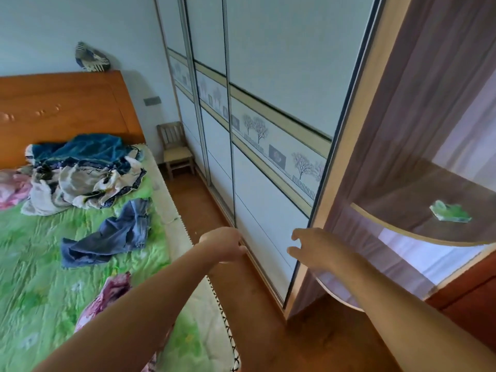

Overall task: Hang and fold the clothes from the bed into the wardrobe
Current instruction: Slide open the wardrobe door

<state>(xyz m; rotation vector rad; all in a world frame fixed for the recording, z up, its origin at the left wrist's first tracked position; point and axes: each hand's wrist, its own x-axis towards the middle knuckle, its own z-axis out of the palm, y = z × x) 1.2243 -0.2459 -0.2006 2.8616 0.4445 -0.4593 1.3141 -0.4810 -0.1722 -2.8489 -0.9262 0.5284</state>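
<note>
The wardrobe [271, 76] has pale sliding doors with a band of printed trees, and the doors are closed. My left hand [224, 244] reaches to the metal edge of the nearest door [263, 210], fingers at the frame. My right hand [311, 247] hovers just in front of the same door's right side with fingers spread, holding nothing. On the bed [40, 251] with a green quilt lie blue jeans [112, 234], a heap of cream, blue and teal clothes [83, 170], a pink garment [12, 186] at the left and a pink floral garment [107, 299] near my left forearm.
A small wooden chair [175, 151] stands in the corner between bed and wardrobe. A narrow strip of wooden floor [255, 304] runs between them. To the right are curved brown shelves [418, 232] with a green object [451, 212]. The orange headboard [64, 108] backs the bed.
</note>
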